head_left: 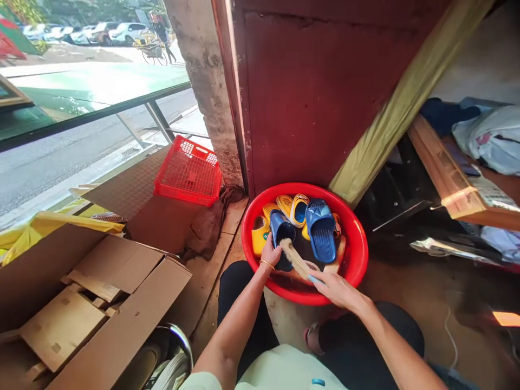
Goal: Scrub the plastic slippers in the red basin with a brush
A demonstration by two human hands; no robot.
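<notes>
A round red basin (359,244) holds several blue and yellow slippers. My left hand (271,253) grips a dark blue slipper (280,226) at the basin's left side, its opening facing me. In my right hand (331,287) is a wooden-handled brush (298,262), its pale bristled end beside the slipper's opening. A blue slatted slipper (322,230) lies on the right within the basin. Yellow shoes (260,235) rest at the left, and a yellow one with a blue inside (299,210) sits at the back.
A red plastic crate (189,170) stands at the left by the wall, with a brown cloth (207,227) near it. An open cardboard box (150,287) is at the lower left. Behind the basin is a dark red door (309,97); a wooden shelf (447,168) is at the right.
</notes>
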